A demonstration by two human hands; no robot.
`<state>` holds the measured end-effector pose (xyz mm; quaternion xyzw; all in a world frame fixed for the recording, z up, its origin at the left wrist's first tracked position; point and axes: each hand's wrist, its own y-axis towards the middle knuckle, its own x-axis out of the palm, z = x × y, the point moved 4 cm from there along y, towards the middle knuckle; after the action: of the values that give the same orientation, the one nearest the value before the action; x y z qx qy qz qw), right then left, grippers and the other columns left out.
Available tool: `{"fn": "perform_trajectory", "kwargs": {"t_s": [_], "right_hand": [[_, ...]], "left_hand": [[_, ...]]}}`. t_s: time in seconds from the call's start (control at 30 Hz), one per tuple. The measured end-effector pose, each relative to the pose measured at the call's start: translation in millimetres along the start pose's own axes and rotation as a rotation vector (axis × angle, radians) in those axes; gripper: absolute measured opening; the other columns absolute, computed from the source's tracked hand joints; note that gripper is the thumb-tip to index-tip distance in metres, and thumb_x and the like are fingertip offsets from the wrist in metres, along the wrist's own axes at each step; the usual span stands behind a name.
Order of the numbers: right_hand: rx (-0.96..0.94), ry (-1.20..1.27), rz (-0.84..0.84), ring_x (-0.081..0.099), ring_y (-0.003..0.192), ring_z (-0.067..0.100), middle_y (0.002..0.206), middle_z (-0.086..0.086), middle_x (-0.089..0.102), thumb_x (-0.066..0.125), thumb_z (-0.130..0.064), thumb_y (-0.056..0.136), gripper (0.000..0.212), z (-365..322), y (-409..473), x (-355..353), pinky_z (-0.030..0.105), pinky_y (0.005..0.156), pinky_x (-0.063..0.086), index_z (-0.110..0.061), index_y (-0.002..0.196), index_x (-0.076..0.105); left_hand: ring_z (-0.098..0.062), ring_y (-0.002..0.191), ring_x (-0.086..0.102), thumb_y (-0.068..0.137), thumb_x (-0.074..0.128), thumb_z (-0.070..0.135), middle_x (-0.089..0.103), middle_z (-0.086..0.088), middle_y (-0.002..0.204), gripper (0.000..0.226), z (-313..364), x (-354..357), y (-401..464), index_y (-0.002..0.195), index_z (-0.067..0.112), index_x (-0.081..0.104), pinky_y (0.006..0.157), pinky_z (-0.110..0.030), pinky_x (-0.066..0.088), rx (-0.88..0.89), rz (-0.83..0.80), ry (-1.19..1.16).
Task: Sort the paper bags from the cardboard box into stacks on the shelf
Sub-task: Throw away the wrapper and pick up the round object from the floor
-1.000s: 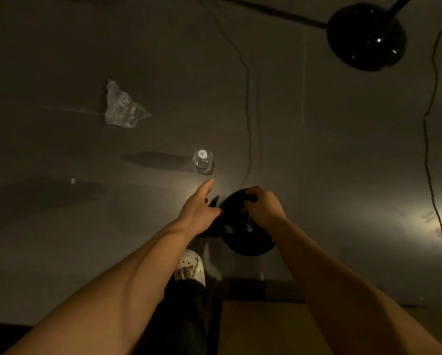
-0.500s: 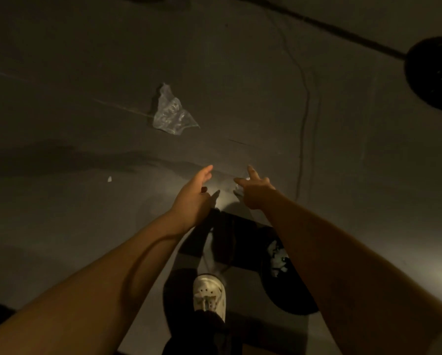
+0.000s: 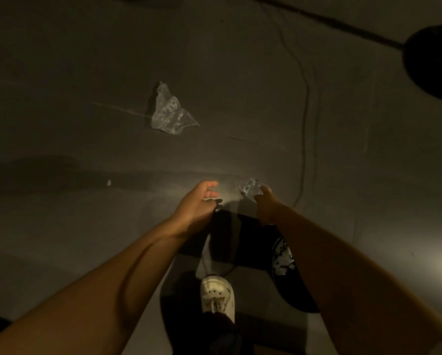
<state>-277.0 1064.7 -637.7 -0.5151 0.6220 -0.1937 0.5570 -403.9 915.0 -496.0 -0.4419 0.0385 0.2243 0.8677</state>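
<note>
- Dim view down at the floor (image 3: 61,252); no paper bags, cardboard box or shelf anywhere in frame, so their direction from either grip can't be told.
- Right hand (image 3: 267,203), centre frame: grip touches a small clear plastic bottle (image 3: 250,188); clamped or not, cannot tell.
- Left hand (image 3: 197,203): just left of the bottle, fingers loosely curled, empty.
- Crumpled clear plastic wrapper (image 3: 170,112) lies well apart, upper centre-left.
</note>
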Motion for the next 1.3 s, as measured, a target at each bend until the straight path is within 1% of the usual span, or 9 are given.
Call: {"fn": "perform_trajectory", "kwargs": {"t_s": [0.23,0.37,0.5,0.6,0.8,0.9,1.0,1.1,1.3], "right_hand": [[-0.224,-0.059,0.299,0.046,0.126,0.027,0.148,0.006,0.031,0.059,-0.009,0.091,0.040,-27,-67,-38,0.023,0.103,0.038,-0.010,0.131,0.056],[-0.257,0.178,0.434,0.048,0.110,0.018,0.139,0.002,0.034,0.054,-0.008,0.092,0.036,-38,-142,-79,-0.005,0.062,0.037,-0.010,0.128,0.057],[-0.268,0.322,0.684,0.050,0.089,0.015,0.118,0.003,0.039,0.056,-0.009,0.090,0.020,-23,-223,-104,0.021,0.074,0.045,-0.012,0.109,0.057],[-0.152,0.455,0.771,0.049,0.085,0.014,0.113,0.001,0.039,0.059,-0.011,0.089,0.023,9,-279,-105,0.021,0.073,0.037,-0.013,0.111,0.054],[0.046,0.478,0.735,0.052,0.083,0.018,0.111,0.003,0.043,0.063,-0.012,0.087,0.020,65,-358,-70,0.025,0.074,0.038,-0.012,0.105,0.054],[0.109,0.458,0.660,0.050,0.081,0.016,0.117,0.006,0.043,0.060,-0.013,0.089,0.022,77,-371,-48,0.025,0.075,0.039,-0.011,0.110,0.055],[0.150,0.436,0.539,0.054,0.094,0.024,0.132,0.013,0.038,0.058,-0.015,0.091,0.037,79,-368,-32,0.029,0.081,0.044,-0.010,0.127,0.051],[0.215,0.429,0.353,0.041,0.130,0.039,0.157,0.014,0.006,0.066,-0.026,0.087,0.075,75,-362,-23,0.041,0.101,0.042,-0.017,0.150,0.026],[0.075,0.315,0.469,0.016,0.145,0.038,0.161,0.006,-0.011,0.071,-0.026,0.086,0.089,33,-372,-57,0.047,0.112,0.031,-0.027,0.154,0.014]], "left_hand": [[-0.011,0.101,0.052,0.092,0.044,-0.004,0.058,-0.004,0.127,0.046,4,3,-22,0.133,0.016,0.050,0.066,-0.014,0.039,0.035,0.052,0.031],[-0.010,0.098,0.053,0.093,0.045,0.000,0.057,0.000,0.125,0.044,33,7,-50,0.133,0.018,0.050,0.064,-0.014,0.038,0.088,0.048,0.035],[-0.012,0.106,0.053,0.094,0.046,0.001,0.056,-0.004,0.130,0.044,60,17,-86,0.135,0.016,0.048,0.078,-0.019,0.038,0.120,0.024,0.032],[-0.011,0.099,0.052,0.093,0.047,0.001,0.055,-0.001,0.127,0.045,74,29,-121,0.135,0.018,0.048,0.067,-0.017,0.038,0.167,-0.008,0.062],[-0.031,0.112,0.057,0.093,0.047,0.004,0.053,0.003,0.130,0.048,80,50,-181,0.137,0.023,0.046,0.071,-0.023,0.040,0.214,-0.071,0.131],[-0.020,0.093,0.056,0.094,0.047,0.006,0.052,0.004,0.130,0.048,76,58,-200,0.138,0.025,0.045,0.063,-0.021,0.039,0.228,-0.108,0.176],[-0.012,0.102,0.052,0.095,0.047,0.008,0.050,0.005,0.134,0.049,72,61,-208,0.140,0.027,0.042,0.068,-0.020,0.041,0.254,-0.144,0.243],[-0.018,0.127,0.046,0.095,0.050,0.010,0.042,0.002,0.148,0.059,69,62,-210,0.148,0.029,0.032,0.094,-0.026,0.041,0.262,-0.193,0.277],[-0.022,0.141,0.032,0.092,0.058,0.019,0.027,0.002,0.158,0.076,66,48,-218,0.150,0.044,0.017,0.102,-0.029,0.034,0.296,-0.175,0.300]]}}
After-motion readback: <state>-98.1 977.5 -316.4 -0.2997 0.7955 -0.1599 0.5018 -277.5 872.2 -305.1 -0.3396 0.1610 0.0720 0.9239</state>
